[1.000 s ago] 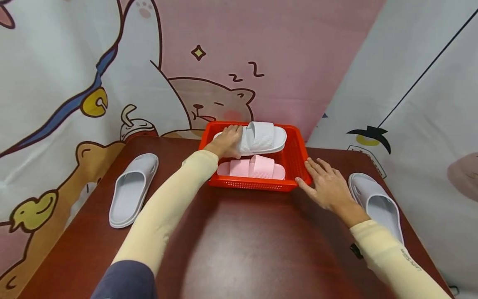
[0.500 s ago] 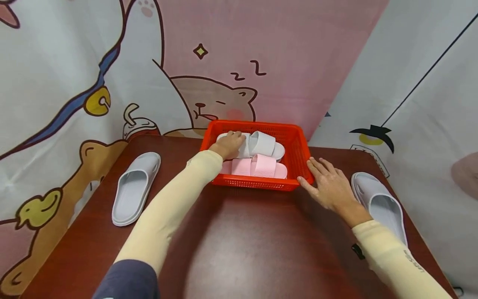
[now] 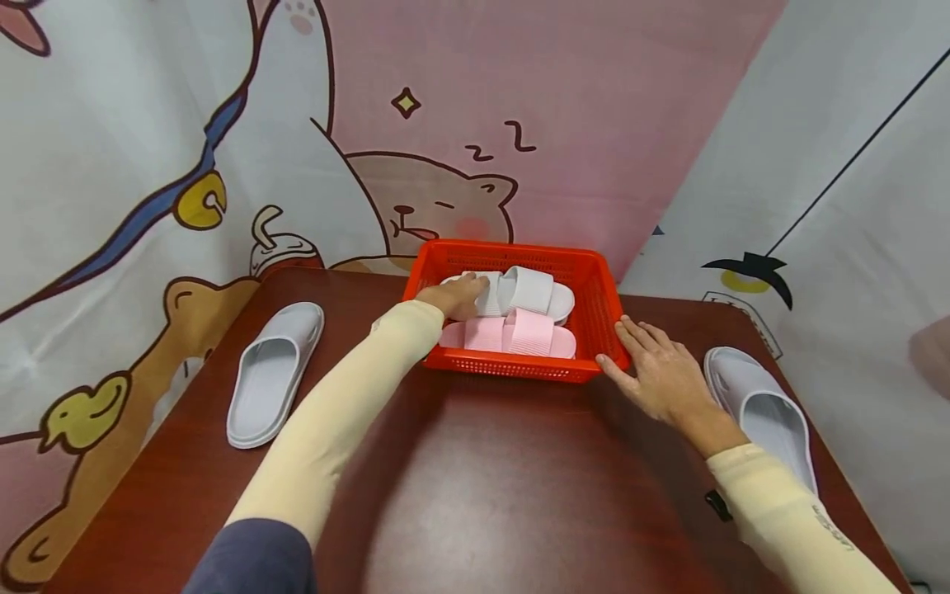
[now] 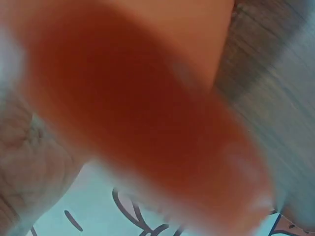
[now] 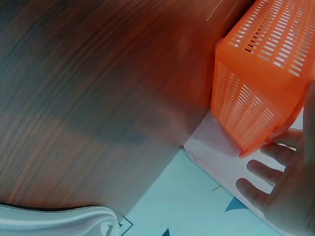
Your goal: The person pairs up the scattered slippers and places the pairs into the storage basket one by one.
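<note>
A red plastic basket stands at the back of the table. Inside it lie pink slippers along the front and white slippers behind them. My left hand reaches over the basket's left end, its fingers on the left part of the white slippers; I cannot tell if they still grip. The basket's blurred red wall fills much of the left wrist view. My right hand lies with spread, straight fingers at the basket's right end, fingertips right at the rim.
One grey slipper lies on the table's left side. Another grey slipper is at the right edge, beside my right forearm. A printed curtain hangs right behind the dark red-brown table.
The white slippers have come down from above the basket's rear into it, behind the pink ones, with my left hand. My right hand has stayed at the basket's right end.
</note>
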`<action>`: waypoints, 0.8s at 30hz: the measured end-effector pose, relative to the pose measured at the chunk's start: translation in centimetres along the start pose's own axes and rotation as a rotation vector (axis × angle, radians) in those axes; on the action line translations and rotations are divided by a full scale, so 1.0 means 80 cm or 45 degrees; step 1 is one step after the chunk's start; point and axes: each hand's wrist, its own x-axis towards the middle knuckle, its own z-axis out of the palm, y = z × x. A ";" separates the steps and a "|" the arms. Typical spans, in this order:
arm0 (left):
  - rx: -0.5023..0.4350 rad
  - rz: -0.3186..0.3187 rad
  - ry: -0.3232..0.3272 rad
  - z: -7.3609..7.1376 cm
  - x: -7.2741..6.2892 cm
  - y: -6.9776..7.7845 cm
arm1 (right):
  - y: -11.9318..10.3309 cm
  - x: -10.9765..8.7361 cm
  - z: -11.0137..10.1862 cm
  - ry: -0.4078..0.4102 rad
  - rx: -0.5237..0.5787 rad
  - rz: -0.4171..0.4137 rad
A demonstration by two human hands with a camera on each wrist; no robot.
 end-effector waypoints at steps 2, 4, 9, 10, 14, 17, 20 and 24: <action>-0.014 -0.010 -0.050 0.002 -0.002 -0.001 | 0.000 0.000 0.000 0.004 -0.001 -0.005; -0.031 -0.031 -0.097 0.004 -0.002 0.000 | 0.001 -0.001 -0.001 0.010 0.001 -0.008; -0.083 -0.106 -0.199 0.007 -0.004 0.002 | 0.000 -0.001 -0.003 -0.030 0.003 0.018; -0.095 -0.112 -0.210 0.005 -0.005 0.003 | 0.000 0.000 -0.004 -0.046 -0.003 0.026; -0.010 -0.078 -0.196 -0.004 -0.015 0.001 | -0.005 0.008 -0.011 -0.100 -0.020 0.016; 0.042 -0.038 -0.111 -0.009 -0.023 -0.005 | -0.007 0.015 -0.014 -0.096 -0.011 -0.014; 0.038 0.018 -0.019 -0.009 -0.027 -0.007 | -0.005 0.015 -0.016 -0.070 0.027 -0.035; 0.043 0.103 0.138 -0.003 -0.034 0.001 | 0.002 0.010 -0.017 -0.019 0.079 -0.072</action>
